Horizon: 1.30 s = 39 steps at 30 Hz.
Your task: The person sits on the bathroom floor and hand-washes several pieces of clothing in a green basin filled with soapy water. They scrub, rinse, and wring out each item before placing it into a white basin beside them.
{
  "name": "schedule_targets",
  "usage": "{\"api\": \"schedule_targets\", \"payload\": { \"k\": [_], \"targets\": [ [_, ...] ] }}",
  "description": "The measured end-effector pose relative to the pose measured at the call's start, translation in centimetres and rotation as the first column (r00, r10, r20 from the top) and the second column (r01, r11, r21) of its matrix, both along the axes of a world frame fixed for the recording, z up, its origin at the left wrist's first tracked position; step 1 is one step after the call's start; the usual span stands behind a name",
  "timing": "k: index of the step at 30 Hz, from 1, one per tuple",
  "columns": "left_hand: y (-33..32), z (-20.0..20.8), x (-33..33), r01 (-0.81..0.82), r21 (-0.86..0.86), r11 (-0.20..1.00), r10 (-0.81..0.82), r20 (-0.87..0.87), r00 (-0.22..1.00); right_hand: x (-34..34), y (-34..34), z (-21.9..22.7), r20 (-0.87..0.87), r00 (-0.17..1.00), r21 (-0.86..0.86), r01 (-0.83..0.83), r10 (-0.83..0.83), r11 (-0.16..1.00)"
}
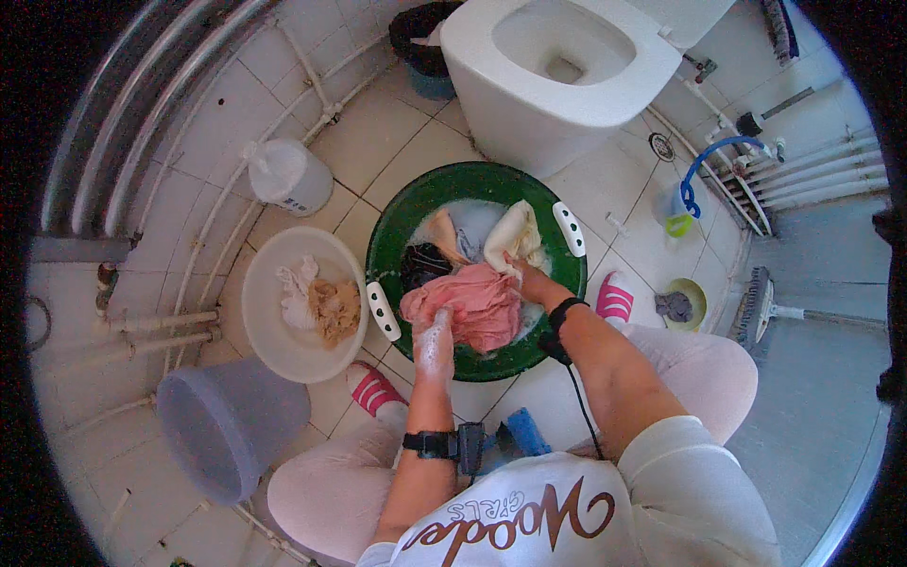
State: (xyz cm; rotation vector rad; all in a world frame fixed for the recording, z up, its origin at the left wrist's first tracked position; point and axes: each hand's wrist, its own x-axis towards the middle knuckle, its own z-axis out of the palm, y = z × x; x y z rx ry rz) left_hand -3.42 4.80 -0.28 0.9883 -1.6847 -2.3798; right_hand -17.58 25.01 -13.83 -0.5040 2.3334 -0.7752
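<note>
A wet pink cloth (477,307) is bunched up in a round green basin (453,173) of sudsy water on the floor. My left hand (435,342), coated in foam, is closed on the near left part of this cloth. At its right edge my right hand (535,282) grips the cloth, with the fingertips partly hidden in the folds. A cream cloth (513,236) lies just beyond my right hand. Farther left in the water are a dark striped cloth (427,265) and a peach-coloured one (444,234). White handles with dark holes sit on the basin's two sides.
Left of the green basin stands a white basin (260,331) holding white and tan cloths. A pale purple bucket (215,444) and a small white bucket (293,180) flank it. Ahead is a toilet (515,109); rightward are a blue hose (704,161), a small bowl (697,295) and a long-handled brush (756,307).
</note>
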Motion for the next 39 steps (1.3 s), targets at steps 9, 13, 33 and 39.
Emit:
{"api": "schedule_targets", "payload": {
  "k": [9, 13, 33, 39],
  "targets": [
    [5.0, -1.3, 0.9, 0.070, 0.491, 0.868, -0.167, 0.158, 0.973, 1.0, 0.4, 11.7, 0.322, 0.903, -0.383, 0.399, -0.285, 0.833],
    [5.0, 2.3, 1.1, 0.144, 0.744, 0.653, -0.275, 0.056, 0.960, 2.8, -0.8, 18.2, 0.666, 0.725, -0.544, 0.631, -0.173, 0.553],
    [3.8, 8.2, 2.0, 0.075, 0.868, 0.491, 0.421, -0.312, 0.852, 16.5, -3.1, 24.2, 0.847, 0.466, -0.349, 0.850, -0.255, 0.395],
    [4.6, 7.5, 2.4, 0.087, 0.802, 0.591, 0.274, -0.301, 0.913, 13.7, -4.4, 22.2, 0.639, 0.745, -0.736, 0.665, -0.192, 0.129]
  ]
}}
